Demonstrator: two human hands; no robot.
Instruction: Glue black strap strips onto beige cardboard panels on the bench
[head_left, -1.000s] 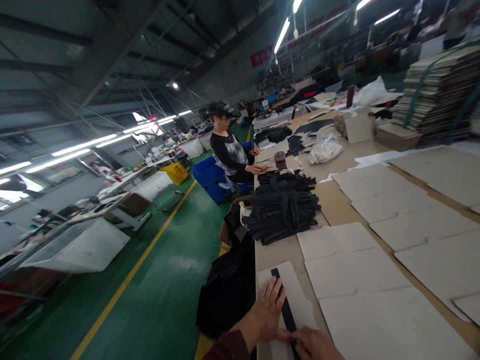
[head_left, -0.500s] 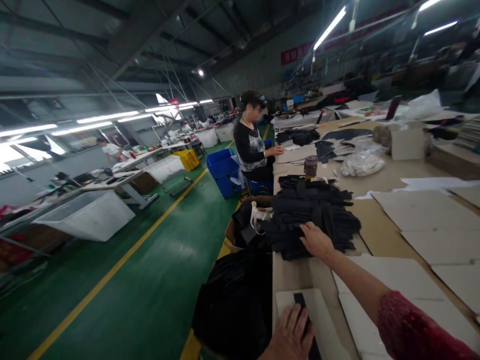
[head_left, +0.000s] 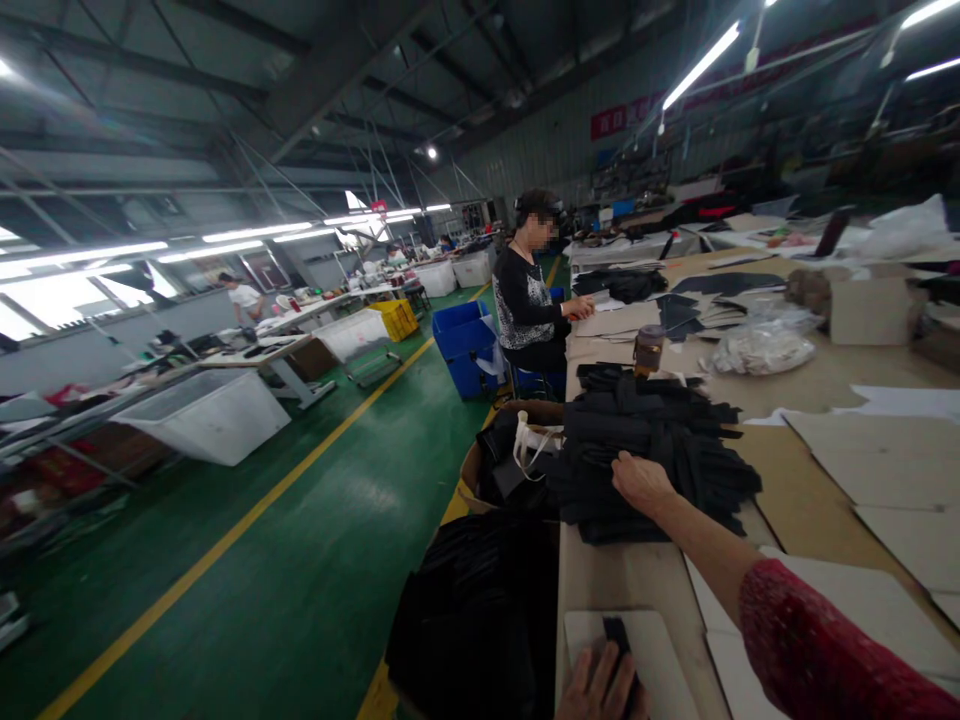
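My right hand (head_left: pixel 643 484) reaches onto a heap of black fabric strips (head_left: pixel 675 425) on the table. Its fingers are pinched together at a strip near the heap's front left. At the bottom edge my left hand (head_left: pixel 600 688) lies flat, fingers stretched over a narrow black strip (head_left: pixel 616 632). That strip rests on a pale board (head_left: pixel 660 650) on the tabletop. Part of the left hand is cut off by the frame.
Left of the table's edge stand a bin of black pieces (head_left: pixel 465 610) and a carton (head_left: pixel 471 470). A brown jar (head_left: pixel 649 350) is behind the heap. Pale sheets (head_left: pixel 862 455) lie to the right. A co-worker (head_left: pixel 529 285) sits farther along by blue bins (head_left: pixel 461 340).
The right hand's fingers have drawn together on the heap. My left hand stays over the strip on the board. The whole view has shifted slightly.
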